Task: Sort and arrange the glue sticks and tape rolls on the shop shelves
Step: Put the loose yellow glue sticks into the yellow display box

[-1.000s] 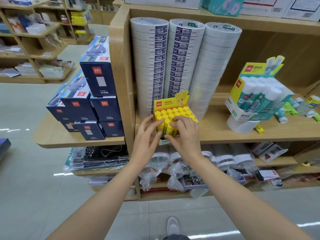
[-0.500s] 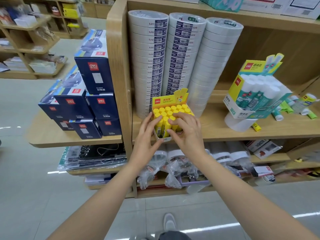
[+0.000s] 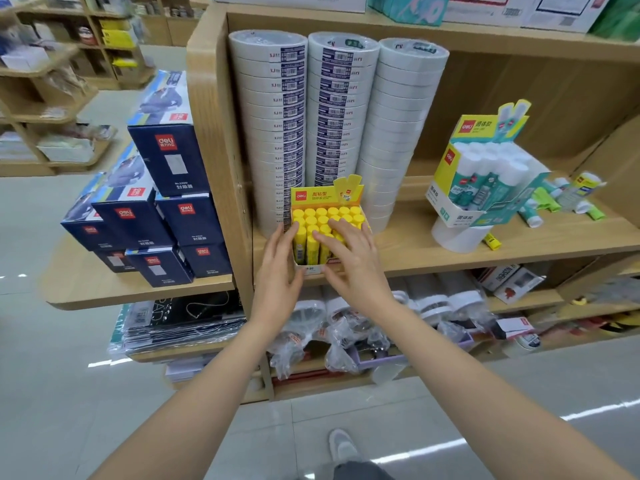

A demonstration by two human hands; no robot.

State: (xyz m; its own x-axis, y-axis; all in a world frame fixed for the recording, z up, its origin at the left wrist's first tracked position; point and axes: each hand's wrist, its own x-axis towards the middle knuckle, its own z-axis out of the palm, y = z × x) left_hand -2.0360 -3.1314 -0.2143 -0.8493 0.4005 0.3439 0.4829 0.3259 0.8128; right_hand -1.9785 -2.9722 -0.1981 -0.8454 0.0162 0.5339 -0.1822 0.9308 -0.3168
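A yellow display box of glue sticks [image 3: 323, 202] stands at the front of the wooden shelf [image 3: 408, 252], before three tall stacks of white tape rolls [image 3: 341, 109]. My left hand [image 3: 280, 268] presses flat against the box's left side. My right hand [image 3: 353, 261] lies over the yellow caps and the box's front right, fingers spread. To the right, a teal and yellow box of larger glue sticks [image 3: 485, 181] sits tilted on a white tape roll [image 3: 457, 235]. Loose glue sticks [image 3: 554, 202] lie scattered beyond it, and one small yellow stick [image 3: 491, 241] lies beside the roll.
Dark blue boxes [image 3: 156, 209] are stacked on the side shelf at left. The lower shelf holds bagged tape rolls [image 3: 332, 327] and small packs. Cartons sit on the top shelf. My shoe [image 3: 343, 445] shows on the tiled floor below.
The glue stick box has slid a little further back on the shelf under both hands. My right hand's fingers have spread further over the caps.
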